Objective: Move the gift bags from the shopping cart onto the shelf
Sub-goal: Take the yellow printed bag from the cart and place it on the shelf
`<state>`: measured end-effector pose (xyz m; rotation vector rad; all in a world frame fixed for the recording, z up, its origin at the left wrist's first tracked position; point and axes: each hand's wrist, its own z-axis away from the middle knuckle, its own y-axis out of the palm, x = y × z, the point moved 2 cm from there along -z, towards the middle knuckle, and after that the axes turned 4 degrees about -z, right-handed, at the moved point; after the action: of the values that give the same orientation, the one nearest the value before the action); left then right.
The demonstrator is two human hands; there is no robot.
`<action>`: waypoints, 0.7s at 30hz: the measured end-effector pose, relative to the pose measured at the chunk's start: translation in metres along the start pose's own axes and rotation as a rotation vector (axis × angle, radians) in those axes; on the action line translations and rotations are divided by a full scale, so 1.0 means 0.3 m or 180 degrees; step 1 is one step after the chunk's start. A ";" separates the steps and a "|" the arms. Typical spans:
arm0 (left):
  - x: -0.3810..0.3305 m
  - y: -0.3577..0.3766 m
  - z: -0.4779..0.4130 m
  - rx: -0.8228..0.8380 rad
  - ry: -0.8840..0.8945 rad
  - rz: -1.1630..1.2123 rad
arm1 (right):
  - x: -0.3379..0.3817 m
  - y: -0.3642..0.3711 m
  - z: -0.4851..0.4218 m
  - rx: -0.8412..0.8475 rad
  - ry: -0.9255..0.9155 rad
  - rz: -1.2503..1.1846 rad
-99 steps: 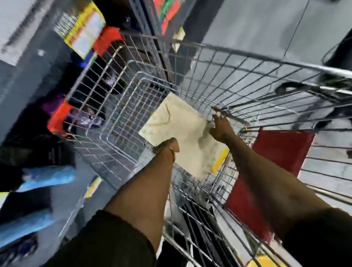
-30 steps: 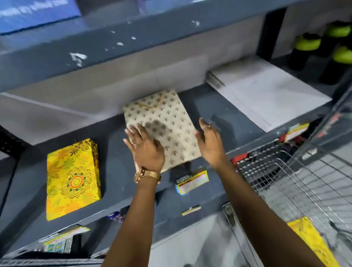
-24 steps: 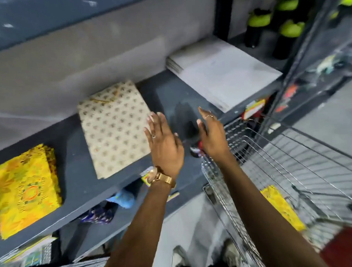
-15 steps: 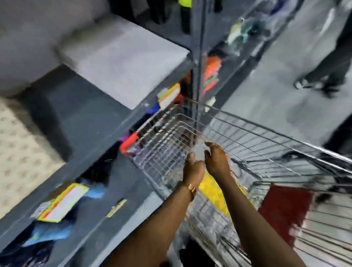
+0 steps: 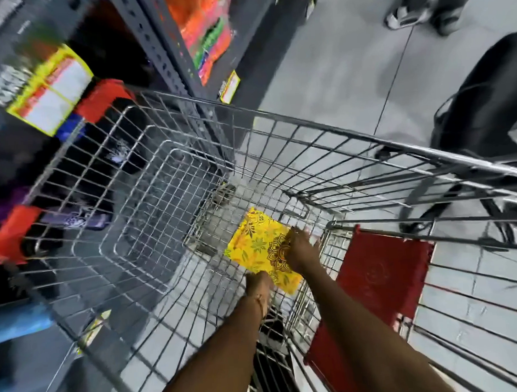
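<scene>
A yellow gift bag [image 5: 255, 245] with a dark floral print lies flat at the near end of the wire shopping cart [image 5: 307, 125]. My left hand [image 5: 259, 283] grips the bag's near corner, with the fingertips hidden under it. My right hand [image 5: 301, 248] holds the bag's right edge. Both arms reach down into the basket. The rest of the basket holds nothing else that I can see. The grey shelf [image 5: 168, 51] stands along the cart's left side and is blurred.
The red child-seat flap [image 5: 379, 276] stands at the cart's near right. A yellow price label [image 5: 51, 89] and orange goods [image 5: 202, 29] sit on the shelving. A person's feet [image 5: 418, 11] and a black object [image 5: 484, 97] are on the grey floor to the right.
I laid the cream patterned bag on the shelf and let go. My view swung right and down to the cart, and both hands dropped in and closed on the yellow bag.
</scene>
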<state>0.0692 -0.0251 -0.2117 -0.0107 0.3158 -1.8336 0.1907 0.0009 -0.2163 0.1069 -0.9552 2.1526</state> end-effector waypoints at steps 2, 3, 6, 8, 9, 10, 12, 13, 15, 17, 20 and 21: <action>-0.004 0.011 0.000 -0.0212 -0.0007 0.0149 | -0.007 0.003 -0.007 -0.0029 -0.0034 0.0032; -0.013 0.011 0.015 -0.0240 -0.0027 0.0232 | -0.012 0.004 -0.006 -0.0027 -0.0076 0.0032; -0.025 -0.015 0.042 -0.0169 0.0100 0.0541 | 0.000 -0.034 0.020 -0.0027 -0.0046 -0.0092; -0.042 -0.060 0.092 0.0078 0.0178 0.0413 | 0.024 -0.072 0.059 -0.0160 0.0009 -0.0300; -0.057 -0.088 0.124 0.0153 0.0214 0.0242 | 0.034 -0.089 0.078 -0.0243 0.0060 -0.0428; -0.075 -0.120 0.144 0.0153 0.0270 0.0118 | 0.047 -0.110 0.104 -0.0310 0.0124 -0.0548; -0.101 -0.210 0.204 0.0052 0.0387 -0.0161 | 0.091 -0.160 0.196 -0.0437 0.0149 -0.0698; -0.113 -0.263 0.251 0.0019 0.0549 -0.0322 | 0.122 -0.184 0.251 -0.0489 0.0107 -0.0766; -0.137 -0.345 0.362 0.0102 0.0872 -0.0495 | 0.170 -0.229 0.352 -0.0556 0.0048 -0.0943; -0.142 -0.443 0.499 0.0114 0.1315 -0.0294 | 0.229 -0.270 0.465 -0.0674 -0.0096 -0.1204; -0.112 -0.587 0.651 -0.0026 0.2185 -0.0211 | 0.311 -0.326 0.624 -0.0952 -0.0530 -0.1813; -0.084 -0.651 0.710 -0.0087 0.2474 -0.0210 | 0.367 -0.338 0.705 -0.1105 -0.0713 -0.1908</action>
<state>-0.0717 0.0028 0.0403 0.6911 0.8862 -1.8332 0.1362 -0.0287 0.0354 0.4140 -1.2267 1.4278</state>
